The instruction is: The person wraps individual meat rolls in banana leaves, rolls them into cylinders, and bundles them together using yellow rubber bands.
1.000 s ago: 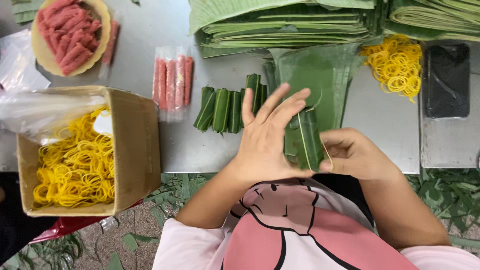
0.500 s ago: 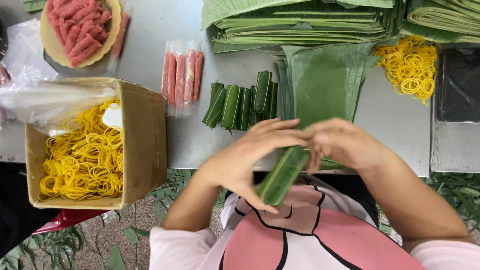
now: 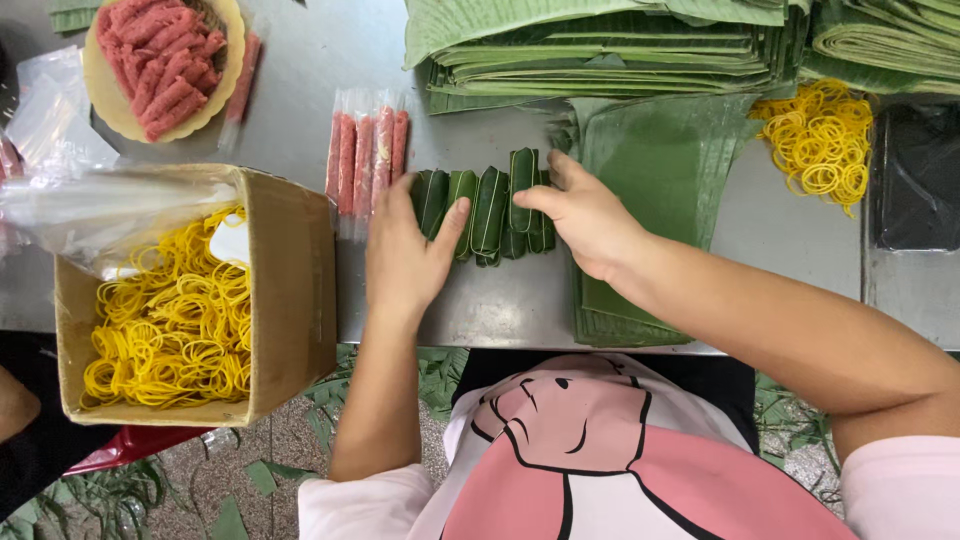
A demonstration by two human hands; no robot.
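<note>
Now that the leaf roll held over the lap half a second ago is set down, the row of green rolls (image 3: 485, 210) is pressed together between the open left hand (image 3: 405, 255) and the right hand (image 3: 590, 220), whose fingers are loosely bent on it.

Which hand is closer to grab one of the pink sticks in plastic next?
Probably the left hand: it rests at the left end of the leaf-wrapped rolls, beside the pink sticks. The right hand sits farther away.

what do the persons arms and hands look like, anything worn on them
Both arms are bare from the short, pale pink sleeves of a T-shirt down to the fingers. The left hand and right hand wear no gloves, and no rings, watch or bracelet show. Fingernails look short and unpainted.
</note>
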